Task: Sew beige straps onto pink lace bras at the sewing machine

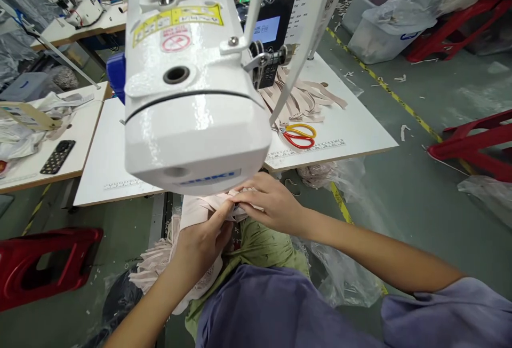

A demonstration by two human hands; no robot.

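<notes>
A white sewing machine head (192, 86) fills the middle of the view and hides the needle area. Just below its front end, both my hands hold a piece of pale pink fabric (200, 209). My left hand (204, 238) grips the fabric from below with its fingers curled and a finger pointing up toward the machine. My right hand (268, 204) lies over the fabric's upper edge with its fingertips pinched on it. More pink lacy fabric (154, 262) hangs down over my lap.
Red and yellow scissors (298, 135) and several pink strips (304, 100) lie on the white table (360, 129) to the right. A control panel (272, 30) stands behind the machine. A phone (58, 157) lies on the left table. Red stools (44, 262) stand on the floor.
</notes>
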